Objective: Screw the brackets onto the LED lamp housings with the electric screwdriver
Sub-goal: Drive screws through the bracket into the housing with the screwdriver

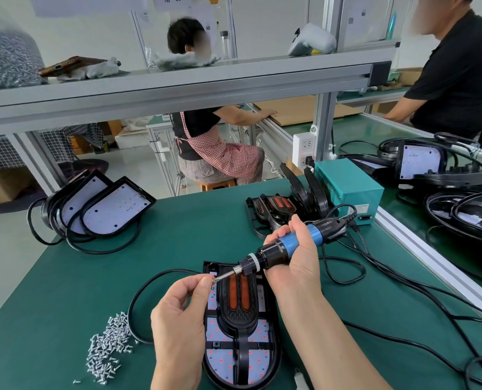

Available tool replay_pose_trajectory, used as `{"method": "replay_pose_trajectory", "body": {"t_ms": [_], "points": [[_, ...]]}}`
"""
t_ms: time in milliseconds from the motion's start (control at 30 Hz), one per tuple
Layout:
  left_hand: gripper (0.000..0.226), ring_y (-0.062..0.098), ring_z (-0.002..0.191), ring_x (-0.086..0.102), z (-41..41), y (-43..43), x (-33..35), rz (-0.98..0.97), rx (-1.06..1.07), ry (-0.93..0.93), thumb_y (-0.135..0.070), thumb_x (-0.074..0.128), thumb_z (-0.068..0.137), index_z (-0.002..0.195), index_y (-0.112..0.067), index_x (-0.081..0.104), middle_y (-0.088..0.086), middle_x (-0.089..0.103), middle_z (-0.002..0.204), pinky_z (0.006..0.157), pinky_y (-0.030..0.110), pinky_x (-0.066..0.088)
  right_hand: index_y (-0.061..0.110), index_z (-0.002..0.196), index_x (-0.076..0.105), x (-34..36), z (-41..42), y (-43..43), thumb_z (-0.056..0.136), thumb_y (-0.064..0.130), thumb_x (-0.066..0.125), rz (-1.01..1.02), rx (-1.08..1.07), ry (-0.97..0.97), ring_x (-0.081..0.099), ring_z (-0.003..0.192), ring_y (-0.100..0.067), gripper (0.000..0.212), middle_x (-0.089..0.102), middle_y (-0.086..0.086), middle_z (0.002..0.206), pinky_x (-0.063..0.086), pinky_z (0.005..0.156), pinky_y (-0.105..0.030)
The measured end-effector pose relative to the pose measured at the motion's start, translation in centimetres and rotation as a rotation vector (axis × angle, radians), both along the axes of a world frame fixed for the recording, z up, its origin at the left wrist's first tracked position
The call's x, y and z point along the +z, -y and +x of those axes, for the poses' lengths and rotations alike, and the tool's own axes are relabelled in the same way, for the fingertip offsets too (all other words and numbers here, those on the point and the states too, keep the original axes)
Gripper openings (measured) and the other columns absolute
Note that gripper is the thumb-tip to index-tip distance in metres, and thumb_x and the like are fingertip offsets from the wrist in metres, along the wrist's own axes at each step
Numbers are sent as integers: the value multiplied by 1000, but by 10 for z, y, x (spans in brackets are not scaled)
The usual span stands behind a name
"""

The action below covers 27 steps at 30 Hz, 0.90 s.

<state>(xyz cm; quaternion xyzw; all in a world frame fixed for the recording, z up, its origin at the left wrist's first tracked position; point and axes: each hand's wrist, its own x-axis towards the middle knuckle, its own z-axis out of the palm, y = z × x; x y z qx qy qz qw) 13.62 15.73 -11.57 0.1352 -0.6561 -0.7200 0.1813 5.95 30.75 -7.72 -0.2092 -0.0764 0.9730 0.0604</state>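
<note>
Working on a green desk (65, 291), with the LED lamp housing (273, 358) lying flat right beneath both hands and the black bracket (238, 313), orange inserts showing, laid along the middle of it. Gripping the electric screwdriver (287, 244) in the right hand (296, 257), closed round the blue barrel, bit slanted down and to the left. Pinching what looks like a single screw (214, 280) in the left hand (178, 313), thumb and forefinger closed on it at the bit's tip, just above the housing's far end.

Probable trouble:
- Could drag the housing askew by snagging the black cable (129, 311) looping out to the left of the left hand.
- Could nudge the bracket off its holes, with no hand pressing it down.
- Might tilt the driver on the way down and so cross-thread or strip the plastic.
- Might nip the left fingertips on pressing the trigger too soon, with them so close to the bit.
- Likeliest of all, could lose the screw from the bit before reaching its hole, onto the LED board or towards the loose heap of screws (107, 347) near the left wrist.

As for writing:
- Can read two Chinese characters, 组装, on a white sheet (172, 0) far beyond the hands.
- Cannot read the small label on the teal box (346, 184) beyond the right hand, too blurred.
- Cannot make out any brand on the screwdriver.
</note>
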Motion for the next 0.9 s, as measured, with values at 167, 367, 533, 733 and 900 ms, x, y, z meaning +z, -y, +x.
{"method": "replay_pose_trajectory", "body": {"t_ms": [167,367,533,733,900], "points": [[9,21,75,70,0,1,0,-38,-1,-12,-18,75,88,82,-24,79,7,78,81,76,41,58,16,91,59,0,-1,1,86,13,78,-1,4,2,56,48,-8,19,59,4,60,51,51,-22],[14,34,85,72,-1,1,-3,-85,4,-18,-14,75,87,82,-27,79,4,78,82,86,50,58,16,93,58,-2,-3,-2,87,14,77,8,-5,11,56,48,-7,20,59,4,60,51,56,-22],[14,36,90,72,0,3,-2,-118,-11,-7,-15,76,87,82,-27,78,3,78,83,92,58,55,16,92,57,-2,-3,-2,87,15,77,13,-10,11,56,49,-7,21,58,4,62,49,63,-23],[13,33,88,72,3,2,-1,-161,-9,10,-16,77,87,82,-28,78,-1,78,84,91,58,55,17,93,57,-1,-2,-1,88,16,76,53,-20,-3,54,49,-7,20,57,4,60,49,62,-23],[23,9,79,69,5,1,4,-268,-20,-3,-15,76,87,79,-37,75,-13,75,83,82,38,57,17,97,56,-1,-1,2,89,15,75,107,-47,-29,53,49,-8,21,56,3,62,48,65,-24]]}}
